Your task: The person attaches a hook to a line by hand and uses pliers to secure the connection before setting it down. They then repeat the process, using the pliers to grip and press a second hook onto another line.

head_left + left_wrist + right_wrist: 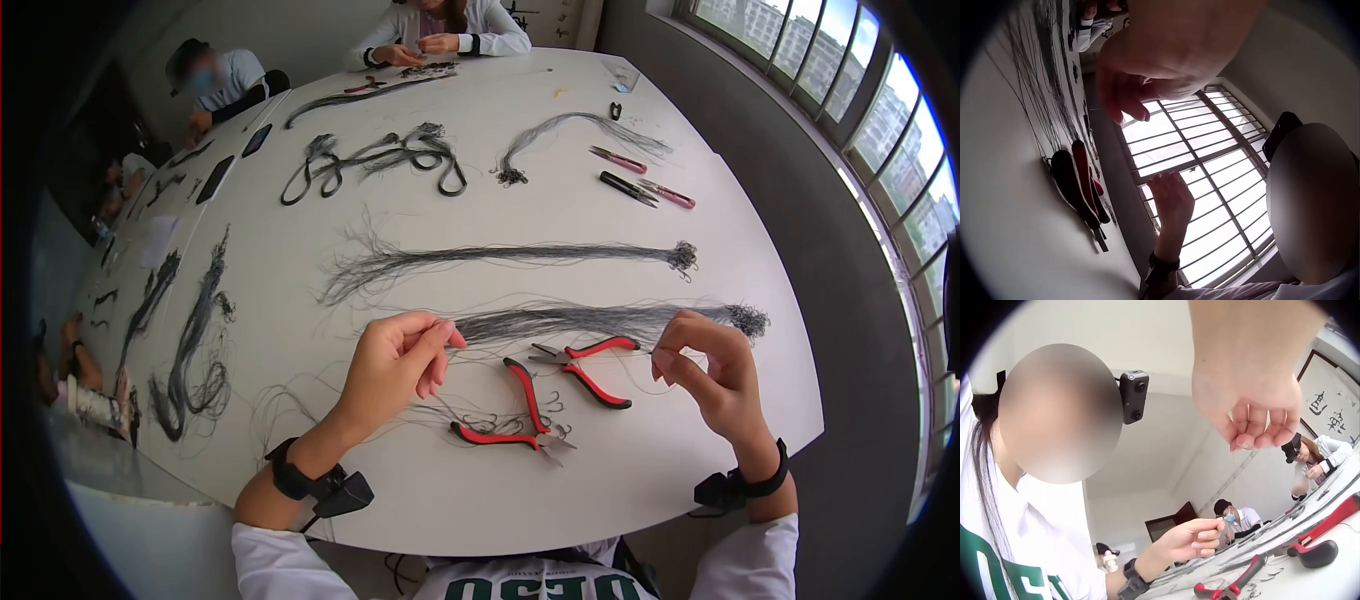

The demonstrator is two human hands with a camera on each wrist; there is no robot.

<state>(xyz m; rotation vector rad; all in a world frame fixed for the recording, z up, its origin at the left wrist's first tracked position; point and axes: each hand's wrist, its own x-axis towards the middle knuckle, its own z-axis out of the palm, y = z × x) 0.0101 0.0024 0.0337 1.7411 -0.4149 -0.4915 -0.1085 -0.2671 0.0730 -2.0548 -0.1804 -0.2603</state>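
My left hand (395, 365) is raised over the table, thumb and forefinger pinching a thin fishing line. To the right, my right hand (712, 375) has its fingers curled, with its thumb and fingertips together on a fine line (640, 384) that is barely visible. Between the hands lie two red-and-black pliers, the upper pliers (605, 346) and the lower pliers (495, 438), both with handles spread. Several loose fish hooks (556, 404) with line attached lie around the lower pair. Just beyond the hands stretches a bundle of grey lines (580, 320), its hook clump (748, 321) at the right.
A second line bundle (540, 254) lies farther back, with coiled bundles (400, 155) behind it. Thread snips (628, 188) lie at the back right. More bundles (195, 330) lie at the left. Other people (440, 30) sit around the table; a barred window (830, 60) is at right.
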